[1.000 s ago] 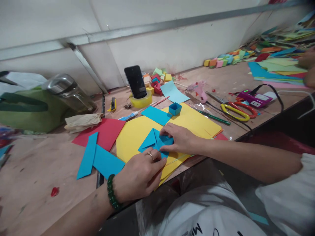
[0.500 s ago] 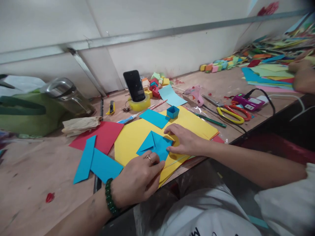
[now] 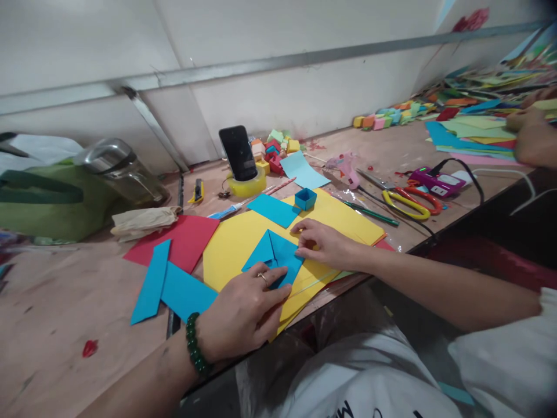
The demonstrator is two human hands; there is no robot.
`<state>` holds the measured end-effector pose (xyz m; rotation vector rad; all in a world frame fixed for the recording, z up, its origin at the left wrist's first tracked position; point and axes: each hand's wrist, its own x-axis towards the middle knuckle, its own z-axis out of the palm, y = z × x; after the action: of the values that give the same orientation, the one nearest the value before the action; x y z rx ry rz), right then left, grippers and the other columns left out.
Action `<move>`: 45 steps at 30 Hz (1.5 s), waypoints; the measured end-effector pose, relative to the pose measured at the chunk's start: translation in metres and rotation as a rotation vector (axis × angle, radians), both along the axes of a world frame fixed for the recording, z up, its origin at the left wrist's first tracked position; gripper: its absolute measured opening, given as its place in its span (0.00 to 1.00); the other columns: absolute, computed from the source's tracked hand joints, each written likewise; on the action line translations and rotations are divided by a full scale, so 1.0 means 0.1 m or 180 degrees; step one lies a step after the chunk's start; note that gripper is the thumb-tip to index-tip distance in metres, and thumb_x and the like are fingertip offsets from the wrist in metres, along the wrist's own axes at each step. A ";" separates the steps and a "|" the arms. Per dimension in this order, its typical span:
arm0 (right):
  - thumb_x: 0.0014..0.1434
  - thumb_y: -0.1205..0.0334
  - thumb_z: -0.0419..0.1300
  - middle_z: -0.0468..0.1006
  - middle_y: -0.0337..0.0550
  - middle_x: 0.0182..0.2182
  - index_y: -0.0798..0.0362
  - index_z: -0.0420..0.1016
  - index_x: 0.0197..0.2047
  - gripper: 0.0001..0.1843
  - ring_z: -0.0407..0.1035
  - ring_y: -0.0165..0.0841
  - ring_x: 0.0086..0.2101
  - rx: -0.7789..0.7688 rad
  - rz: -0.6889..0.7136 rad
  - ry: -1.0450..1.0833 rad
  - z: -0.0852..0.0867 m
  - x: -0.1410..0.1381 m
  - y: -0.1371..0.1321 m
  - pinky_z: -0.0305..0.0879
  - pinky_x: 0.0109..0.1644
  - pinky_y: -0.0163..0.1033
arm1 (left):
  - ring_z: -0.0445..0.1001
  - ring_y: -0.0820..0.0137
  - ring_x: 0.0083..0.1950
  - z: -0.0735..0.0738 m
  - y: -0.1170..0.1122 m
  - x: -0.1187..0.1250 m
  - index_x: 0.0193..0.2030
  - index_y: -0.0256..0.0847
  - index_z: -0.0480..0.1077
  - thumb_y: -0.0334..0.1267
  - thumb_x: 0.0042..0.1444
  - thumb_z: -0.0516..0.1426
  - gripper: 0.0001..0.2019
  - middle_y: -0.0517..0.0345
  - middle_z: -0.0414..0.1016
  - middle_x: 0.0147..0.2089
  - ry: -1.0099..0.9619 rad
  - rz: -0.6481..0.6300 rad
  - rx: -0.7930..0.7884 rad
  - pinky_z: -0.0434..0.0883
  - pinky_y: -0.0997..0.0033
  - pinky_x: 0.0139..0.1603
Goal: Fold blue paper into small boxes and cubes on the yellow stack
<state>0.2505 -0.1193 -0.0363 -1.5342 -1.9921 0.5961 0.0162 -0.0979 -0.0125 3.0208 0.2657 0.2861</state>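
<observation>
A blue sheet of paper lies on the yellow sheets, with flaps folded toward its middle. My left hand, wearing a ring and a green bead bracelet, rests on its lower left part with fingers stretched out, pressing it down. At the right corner, my right hand pinches the paper's edge between thumb and forefinger. Beyond the hands stand a small blue paper box and a flat blue paper piece. Under everything are the yellow paper sheets.
Left are a red sheet, blue paper strips and a glass bottle. Behind stand a phone on a tape roll and a yellow cutter. Right lie a glue gun, scissors and a co-worker's hand.
My right thumb and fingers have closed together on the right corner of the blue paper. My left fingers have spread and stretched further across it.
</observation>
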 end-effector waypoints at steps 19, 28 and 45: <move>0.54 0.66 0.60 0.71 0.47 0.43 0.52 0.65 0.40 0.10 0.66 0.36 0.43 0.0197 0.0191 0.0054 -0.08 0.14 0.00 0.65 0.49 0.44 | 0.71 0.58 0.46 0.00 0.01 -0.01 0.46 0.39 0.73 0.32 0.58 0.49 0.15 0.47 0.73 0.55 0.0155 -0.0011 -0.0097 0.72 0.56 0.46; 0.65 0.66 0.50 0.74 0.46 0.37 0.52 0.73 0.40 0.10 0.65 0.33 0.36 0.1506 0.0817 -0.1136 -0.14 0.01 -0.22 0.63 0.39 0.38 | 0.68 0.57 0.44 0.01 -0.03 0.11 0.53 0.34 0.68 0.49 0.60 0.50 0.22 0.43 0.73 0.47 0.0370 0.0074 -0.0226 0.71 0.54 0.43; 0.53 0.49 0.62 0.75 0.44 0.36 0.54 0.69 0.41 0.19 0.69 0.36 0.34 -0.0448 -0.0088 -0.1255 0.34 -0.18 -0.25 0.56 0.33 0.36 | 0.71 0.59 0.42 0.08 -0.07 0.03 0.41 0.38 0.73 0.45 0.61 0.49 0.15 0.48 0.73 0.40 0.0618 0.0041 -0.0103 0.71 0.60 0.38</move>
<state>0.2320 -0.1447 -0.0019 -1.8794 -2.2497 0.4565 0.0194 -0.1052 -0.0048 3.0175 0.3012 -0.0112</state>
